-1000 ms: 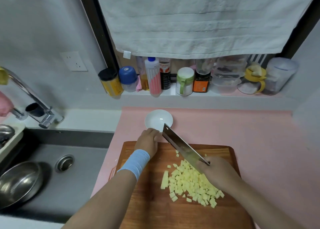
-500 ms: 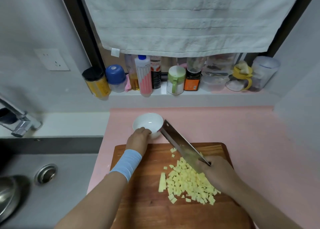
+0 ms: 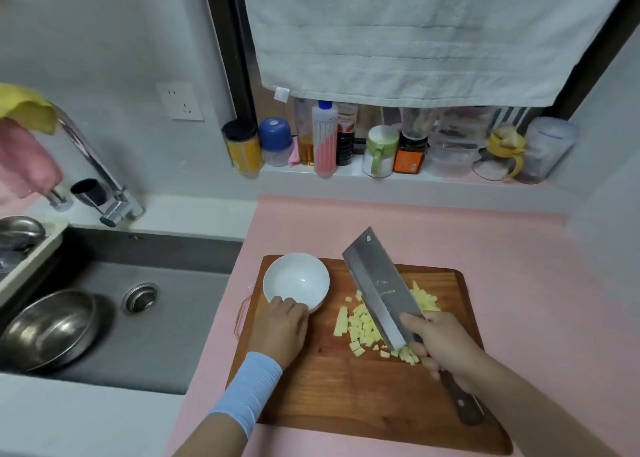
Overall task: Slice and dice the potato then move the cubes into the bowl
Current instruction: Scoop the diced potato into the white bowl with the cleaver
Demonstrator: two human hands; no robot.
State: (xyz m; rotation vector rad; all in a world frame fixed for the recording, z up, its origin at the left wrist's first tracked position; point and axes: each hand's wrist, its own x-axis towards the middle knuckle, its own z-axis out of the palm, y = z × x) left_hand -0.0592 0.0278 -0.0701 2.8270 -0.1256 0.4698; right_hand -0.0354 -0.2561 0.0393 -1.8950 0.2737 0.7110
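The left hand's fingers (image 3: 290, 307) curl over the near rim of the white bowl (image 3: 296, 278). They seem to pinch it, though the back of the left hand (image 3: 280, 328) hides the fingertips. The bowl stands upright on the far left corner of the wooden cutting board (image 3: 332, 391), its glossy white bottom fully in sight. The right hand's fingers (image 3: 414, 322) are wrapped tight round the dark handle of the cleaver (image 3: 379, 288), which the right hand (image 3: 445, 347) holds with the wide blade tilted. Its lower edge is down among the potato cubes (image 3: 362, 325), heaped near the middle of the board just right of the bowl. The board lies at the near left edge of the pink bench (image 3: 502, 255). Left of the bench, a steel bowl (image 3: 48, 328) sits tilted in the sink (image 3: 173, 321), its shiny inside showing. On the ledge (image 3: 349, 172) along the far wall stand a jar (image 3: 242, 151) of something yellow, a bottle (image 3: 305, 148) of amber liquid and stacked clear tubs (image 3: 453, 145).
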